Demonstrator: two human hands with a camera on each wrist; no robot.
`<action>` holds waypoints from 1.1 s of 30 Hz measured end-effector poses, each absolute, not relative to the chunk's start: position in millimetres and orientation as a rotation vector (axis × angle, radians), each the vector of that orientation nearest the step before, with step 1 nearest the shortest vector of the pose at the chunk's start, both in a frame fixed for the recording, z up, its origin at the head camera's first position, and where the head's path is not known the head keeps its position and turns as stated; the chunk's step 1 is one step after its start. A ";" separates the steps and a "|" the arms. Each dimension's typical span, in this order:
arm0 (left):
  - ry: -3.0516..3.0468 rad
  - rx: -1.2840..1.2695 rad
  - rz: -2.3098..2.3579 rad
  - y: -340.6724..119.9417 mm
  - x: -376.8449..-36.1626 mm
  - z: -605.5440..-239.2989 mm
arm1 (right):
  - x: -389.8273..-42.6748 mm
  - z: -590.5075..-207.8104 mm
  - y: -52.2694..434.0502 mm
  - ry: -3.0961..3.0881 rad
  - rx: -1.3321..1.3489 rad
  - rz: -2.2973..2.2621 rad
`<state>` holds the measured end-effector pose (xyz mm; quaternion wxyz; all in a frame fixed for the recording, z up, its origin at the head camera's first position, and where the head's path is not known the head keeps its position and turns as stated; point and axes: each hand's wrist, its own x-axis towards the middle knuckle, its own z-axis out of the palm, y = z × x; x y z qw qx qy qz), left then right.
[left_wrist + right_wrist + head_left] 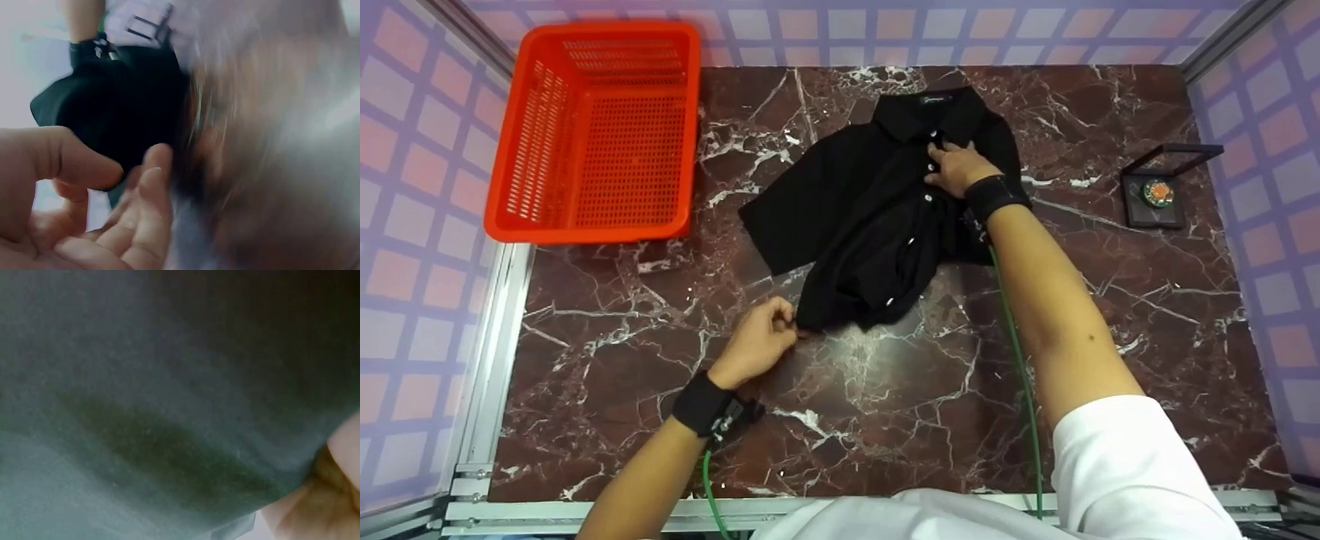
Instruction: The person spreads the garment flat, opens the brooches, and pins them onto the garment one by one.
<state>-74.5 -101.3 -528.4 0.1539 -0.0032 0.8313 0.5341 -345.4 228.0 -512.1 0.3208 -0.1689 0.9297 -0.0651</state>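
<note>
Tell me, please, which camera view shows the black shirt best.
The head view: it shows the black shirt almost whole, with its collar and white buttons, although the right hand covers part of it. The left wrist view shows only a blurred, dark part; the right wrist view shows only cloth, very close.

White short-sleeved top [1132,457], black band [701,405] around each wrist, green cable [1016,337] from each

Head view: collar label [936,99], top centre, too small for us to read; right wrist strap [997,198] hides part of black shirt [855,187]; we can't tell whether left fingers [775,306] pinch hem [819,325]. Left wrist view: right half blurred. Right wrist view: right hand [318,514] cut off, lower right.
</note>
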 end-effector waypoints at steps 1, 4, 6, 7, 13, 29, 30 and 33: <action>2.496 0.031 1.420 -102.9 -79.2 -526.0 | -345.0 -512.5 228.5 2.444 -0.443 -0.169; 2.767 0.096 1.218 -104.5 -101.5 -520.3 | -343.4 -513.2 230.7 2.457 -0.445 -0.168; 2.873 0.098 1.156 -102.5 -121.8 -518.0 | -342.2 -513.8 232.1 2.466 -0.443 -0.172; 2.903 0.089 1.134 -100.4 -133.3 -517.5 | -341.6 -514.6 232.8 2.474 -0.444 -0.171; 2.873 0.195 0.926 -77.1 -198.5 -522.1 | -336.8 -524.3 236.9 2.565 -0.477 -0.192; 2.912 0.286 0.575 -62.1 -246.0 -548.7 | -310.6 -535.2 267.0 3.032 -0.621 -0.622; 2.917 0.281 0.566 -63.4 -247.6 -549.4 | -308.9 -536.3 271.2 3.045 -0.655 -0.620; 2.904 0.260 0.554 -67.2 -252.1 -551.2 | -303.9 -538.1 285.3 3.065 -0.767 -0.605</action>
